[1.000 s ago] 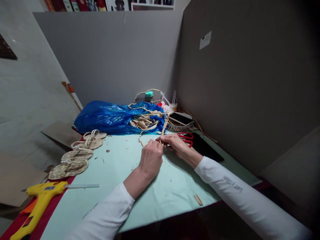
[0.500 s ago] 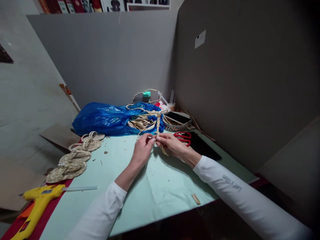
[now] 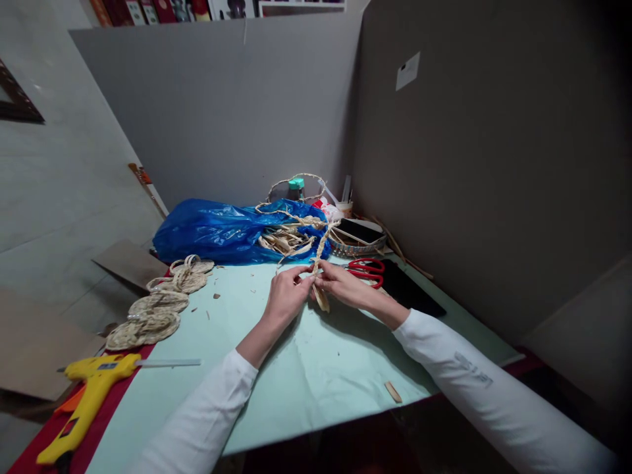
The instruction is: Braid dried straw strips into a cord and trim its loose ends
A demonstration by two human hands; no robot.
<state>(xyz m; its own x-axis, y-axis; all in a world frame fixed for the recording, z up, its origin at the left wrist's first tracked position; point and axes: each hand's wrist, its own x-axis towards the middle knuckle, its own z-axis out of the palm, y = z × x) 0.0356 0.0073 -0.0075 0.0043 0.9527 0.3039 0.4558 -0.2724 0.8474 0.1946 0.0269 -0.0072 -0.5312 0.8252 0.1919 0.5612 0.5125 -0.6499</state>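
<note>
Pale dried-fibre strands form a braid (image 3: 322, 247) that runs from the back of the table down to my fingers. My left hand (image 3: 289, 293) is closed, its thumb and fingers pinching the braid's near end from the left. From the right, my right hand (image 3: 343, 287) also pinches the braid, close against the left. A loose flat strand hangs below my fingertips. The braid's far part loops up over a blue plastic bag (image 3: 207, 230), whose mouth shows dried strips (image 3: 286, 241). Red-handled scissors (image 3: 368, 271) lie just beyond my right hand.
Woven straw sandals (image 3: 158, 304) line the table's left side, with a yellow glue gun (image 3: 93, 388) nearer me. A phone (image 3: 360, 230) rests on a round basket (image 3: 353, 249) at the back. A black flat object (image 3: 412, 289) lies right. Grey panels stand behind and to the right.
The view has shifted slightly, so the scene sits a little further right. The braid now slants more, and the loose strand hangs more upright below my fingers. Both hands still pinch the braid.
</note>
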